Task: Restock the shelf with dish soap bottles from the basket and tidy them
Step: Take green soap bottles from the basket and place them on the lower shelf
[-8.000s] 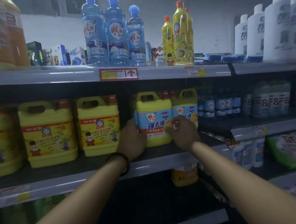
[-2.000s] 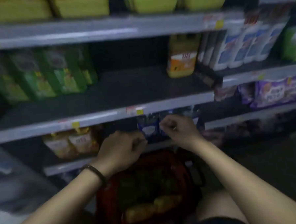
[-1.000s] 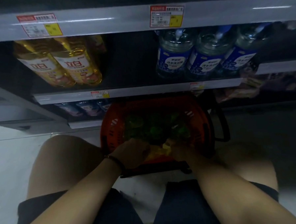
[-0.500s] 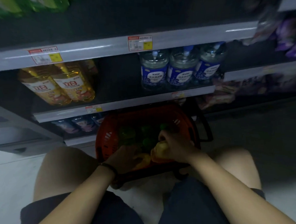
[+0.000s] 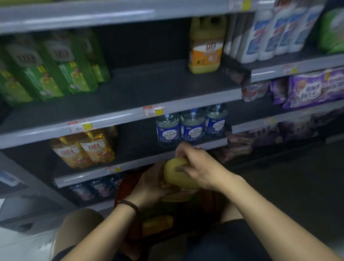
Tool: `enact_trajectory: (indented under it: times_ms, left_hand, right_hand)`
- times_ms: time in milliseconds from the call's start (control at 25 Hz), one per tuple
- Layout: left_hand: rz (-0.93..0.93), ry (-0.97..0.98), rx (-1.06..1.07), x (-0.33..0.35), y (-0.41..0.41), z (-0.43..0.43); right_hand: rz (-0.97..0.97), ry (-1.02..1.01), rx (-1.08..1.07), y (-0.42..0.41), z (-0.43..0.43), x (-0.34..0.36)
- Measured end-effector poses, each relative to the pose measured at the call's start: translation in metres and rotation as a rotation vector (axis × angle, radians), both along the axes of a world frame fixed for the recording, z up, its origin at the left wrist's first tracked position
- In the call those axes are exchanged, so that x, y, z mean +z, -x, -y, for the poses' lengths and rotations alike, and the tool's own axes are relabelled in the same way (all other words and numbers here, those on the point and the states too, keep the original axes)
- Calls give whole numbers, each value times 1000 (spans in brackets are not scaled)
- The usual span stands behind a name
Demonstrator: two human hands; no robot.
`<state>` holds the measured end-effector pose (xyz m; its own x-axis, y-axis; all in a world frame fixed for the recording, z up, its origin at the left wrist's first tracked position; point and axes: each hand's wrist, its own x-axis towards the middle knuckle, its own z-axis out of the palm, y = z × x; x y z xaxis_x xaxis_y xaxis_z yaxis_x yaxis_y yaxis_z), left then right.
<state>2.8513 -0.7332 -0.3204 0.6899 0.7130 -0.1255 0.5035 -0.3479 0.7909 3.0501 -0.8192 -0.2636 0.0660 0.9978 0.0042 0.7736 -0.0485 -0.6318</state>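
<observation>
Yellow bottle: dish soap, held above red basket, front of lower shelves.
L hand: wrapped round bottle's left side/underside.
R hand: closed over top, fingers pressing on it.
Basket: on floor betw. knees, another yellow bottle inside.
Mid shelf: one orange-label jug at right, green bottles at left.

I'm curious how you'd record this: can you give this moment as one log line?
phase: lifting from basket | both hands: left hand, right hand on yellow bottle | target: open shelf beside orange-label jug
</observation>
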Motion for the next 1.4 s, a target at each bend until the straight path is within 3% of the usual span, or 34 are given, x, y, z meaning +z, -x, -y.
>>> enact_trajectory:
  times_ms: [200,280,360,480,560,760,960,1120,1240,1400]
  left_hand:
    - [165,-47,118,53,-3,-8]
    - [213,-68,150,70,-5,-6]
    - [276,-55,185,82,-7,-7]
    - [393,55,289,95,-25,-14]
    - [459,126,314,104,-44,-19]
    - [527,315,268,144,-105,-54]
    - [579,380,224,180,-177,-104]
    - [615,436,220,194,-236,-149]
    - [636,406,182,196,-271,-180]
    - [642,283,165,170,-296,-208]
  right_hand:
    - [-66,-211,-6,-5,-12,55]
    - [-85,-368,-109,-25,-11,64]
    - [-268,-435,-273,-51,-4,64]
    - [-545,-266,-306,-74,7,51]
    - [-613,-169,-254,-75,4,39]
    - [-792,-283,-308,-105,-27,62]
    - [-617,-331,-366,-167,-84,98]
    - [-643,-364,-329,-217,-127,114]
    - [-633,-383,-359,-246,-151,120]
    - [-479,-331,-489,-272,-176,108]
